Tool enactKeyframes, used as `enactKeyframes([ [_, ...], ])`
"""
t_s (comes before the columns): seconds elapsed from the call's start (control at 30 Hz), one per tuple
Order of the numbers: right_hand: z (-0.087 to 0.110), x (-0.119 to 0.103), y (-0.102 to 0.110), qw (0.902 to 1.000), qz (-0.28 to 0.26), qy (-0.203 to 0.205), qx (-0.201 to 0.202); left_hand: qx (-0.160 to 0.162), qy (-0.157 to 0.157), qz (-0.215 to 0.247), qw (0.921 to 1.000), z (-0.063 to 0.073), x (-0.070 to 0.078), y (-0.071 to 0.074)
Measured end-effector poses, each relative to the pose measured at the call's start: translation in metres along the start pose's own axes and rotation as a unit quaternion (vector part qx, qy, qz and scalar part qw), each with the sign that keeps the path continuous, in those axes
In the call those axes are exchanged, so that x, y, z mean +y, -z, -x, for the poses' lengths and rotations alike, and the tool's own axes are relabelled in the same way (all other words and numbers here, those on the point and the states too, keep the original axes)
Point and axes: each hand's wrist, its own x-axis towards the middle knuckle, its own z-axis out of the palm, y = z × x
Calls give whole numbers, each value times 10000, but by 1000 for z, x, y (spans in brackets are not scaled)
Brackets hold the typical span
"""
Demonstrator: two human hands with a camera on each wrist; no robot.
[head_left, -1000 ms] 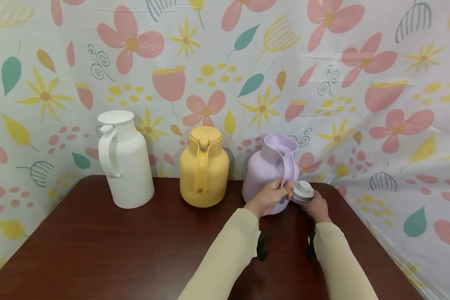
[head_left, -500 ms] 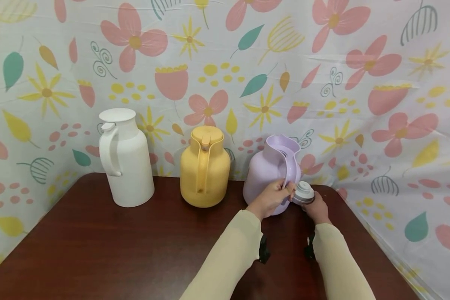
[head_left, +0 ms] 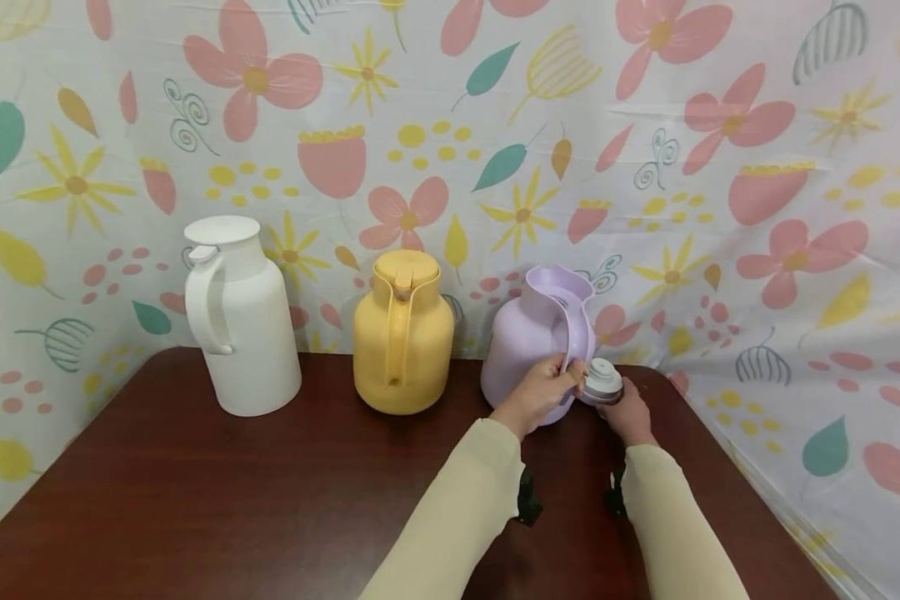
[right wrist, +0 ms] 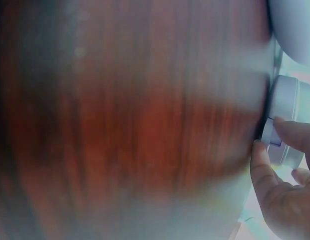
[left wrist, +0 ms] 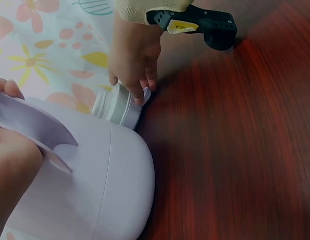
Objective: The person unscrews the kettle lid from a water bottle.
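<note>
A lilac vacuum jug point(head_left: 516, 346) stands on the table at the right, its top uncovered. My left hand point(head_left: 537, 395) grips the lower part of its handle point(head_left: 574, 329). Just right of the jug, my right hand point(head_left: 631, 415) holds its round lid point(head_left: 602, 380), white and grey on top with a lilac rim. The left wrist view has the lid point(left wrist: 115, 106) low beside the jug's base, at the table top. In the right wrist view, thumb and fingers pinch the lid point(right wrist: 284, 95) at the small tab on its edge.
A yellow vacuum jug point(head_left: 427, 358) with its lid on stands left of the lilac one. Farther left is a tall white jug point(head_left: 262, 342). All stand near the back edge of the dark red-brown table point(head_left: 270, 500), before a flower-patterned cloth point(head_left: 450, 83).
</note>
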Motion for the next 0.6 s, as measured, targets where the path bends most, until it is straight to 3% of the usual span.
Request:
enactKeyframes([
  [0.43,2,-4,5,9999,-61,-14,-149,574,85,-906,9942,6,8,-7],
  [0.5,4,-4,5,9999,-46,-17,-149,640,-87,-1092,9919,2,0,-8],
  [0.6,6,-4,7,9998,3,0,-191,625,-179,-1339,9889,5,-1,-6],
])
